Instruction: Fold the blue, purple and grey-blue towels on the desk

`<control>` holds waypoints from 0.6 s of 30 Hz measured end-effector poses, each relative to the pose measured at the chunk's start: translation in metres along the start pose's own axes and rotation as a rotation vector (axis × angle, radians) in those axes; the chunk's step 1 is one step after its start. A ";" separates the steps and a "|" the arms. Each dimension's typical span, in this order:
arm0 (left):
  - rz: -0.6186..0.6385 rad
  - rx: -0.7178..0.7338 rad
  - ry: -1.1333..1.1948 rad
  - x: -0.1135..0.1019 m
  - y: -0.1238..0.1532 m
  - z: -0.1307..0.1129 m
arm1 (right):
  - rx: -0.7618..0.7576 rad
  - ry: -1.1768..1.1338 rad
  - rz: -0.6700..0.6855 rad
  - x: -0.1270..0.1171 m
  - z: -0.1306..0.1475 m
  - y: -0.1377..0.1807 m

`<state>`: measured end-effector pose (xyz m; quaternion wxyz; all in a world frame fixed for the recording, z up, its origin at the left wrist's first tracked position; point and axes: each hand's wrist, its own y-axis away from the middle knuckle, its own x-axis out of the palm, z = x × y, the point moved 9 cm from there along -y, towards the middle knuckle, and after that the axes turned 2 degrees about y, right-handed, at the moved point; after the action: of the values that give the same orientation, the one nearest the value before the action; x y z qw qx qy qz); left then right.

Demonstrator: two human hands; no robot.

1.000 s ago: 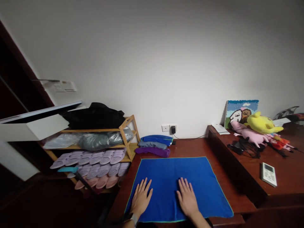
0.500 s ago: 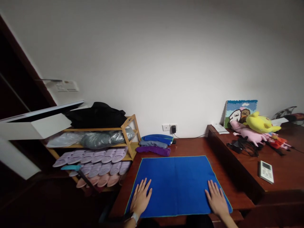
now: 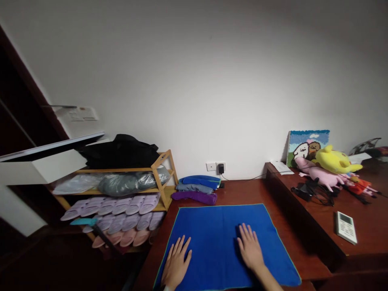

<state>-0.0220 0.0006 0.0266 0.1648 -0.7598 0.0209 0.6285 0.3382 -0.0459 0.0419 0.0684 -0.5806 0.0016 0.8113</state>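
Note:
A blue cloth (image 3: 212, 242) with a green edge lies spread flat on the brown table, a faint crease running down its middle. My left hand (image 3: 177, 260) rests palm down near the cloth's left edge, fingers stretched out. Over the right half of the cloth is my right hand (image 3: 250, 245), palm down with its fingers extended and a shadow beside it; whether it touches the cloth I cannot tell. Neither hand holds anything. Behind the cloth sits a stack of folded cloths: a blue one (image 3: 201, 181), a grey-blue one (image 3: 194, 188) and a purple one (image 3: 194, 197).
On the left, a wooden rack (image 3: 165, 190) holds several slippers (image 3: 148, 203), plastic-wrapped items and a black bag (image 3: 121, 151). A raised brown desk (image 3: 321, 218) on the right bears plush toys (image 3: 335, 159), cables and a white remote (image 3: 346, 227). A black plug (image 3: 221, 168) is in the wall.
My right hand has moved left from the cloth's right edge towards its middle. My left hand stays near the left edge. The view has tipped up slightly.

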 end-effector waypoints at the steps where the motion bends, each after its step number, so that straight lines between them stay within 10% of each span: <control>1: -0.004 0.000 0.004 0.000 0.000 0.000 | -0.041 -0.016 0.043 0.006 0.024 -0.011; 5: 0.005 -0.003 0.025 0.002 0.000 0.002 | -0.140 -0.050 0.141 0.032 0.085 -0.054; 9: 0.021 -0.004 0.044 0.008 0.000 0.008 | -0.120 -0.033 0.162 0.050 0.089 -0.098; 18: 0.109 -0.021 0.081 0.022 -0.001 0.020 | 0.222 0.201 0.089 0.027 -0.092 -0.143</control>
<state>-0.0360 0.0108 0.0024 0.1216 -0.7841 0.0622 0.6054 0.4321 0.0909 -0.0029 0.0955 -0.6469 0.1240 0.7463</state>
